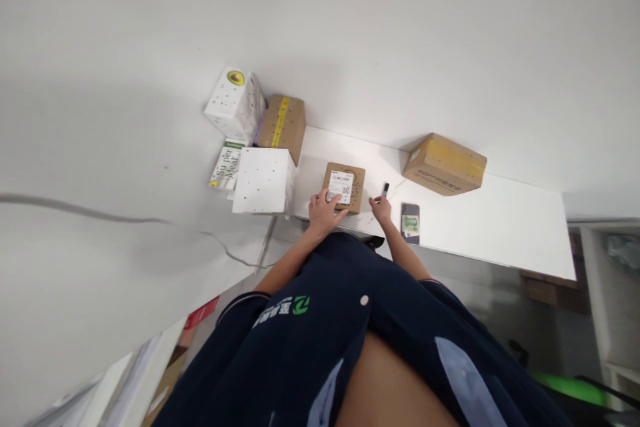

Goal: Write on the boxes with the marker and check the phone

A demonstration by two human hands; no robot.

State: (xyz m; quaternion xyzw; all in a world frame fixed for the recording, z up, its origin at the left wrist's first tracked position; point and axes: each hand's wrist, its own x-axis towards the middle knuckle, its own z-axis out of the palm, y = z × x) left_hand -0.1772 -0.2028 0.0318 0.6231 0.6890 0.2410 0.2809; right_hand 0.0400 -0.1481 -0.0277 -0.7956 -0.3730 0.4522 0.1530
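Observation:
A small brown cardboard box (357, 195) sits on a white table, with a white printed label (341, 185) on its upper face. My left hand (324, 215) rests at the box's near left corner, fingers spread and thumb across the label's lower part. Just right of the box, my right hand (381, 211) has its fingers closed around a marker pen (385, 189); the dark end points away from me. To the right of that hand lies a dark phone (411, 233) with a green banknote-like piece on its back.
White boxes (263, 180) and a taped brown carton (295, 121) stand at the left, near a Super Meal pack (227, 165). A larger taped carton (443, 163) is against the wall at the right. The white table (520, 230) ends before a shelf (603, 293).

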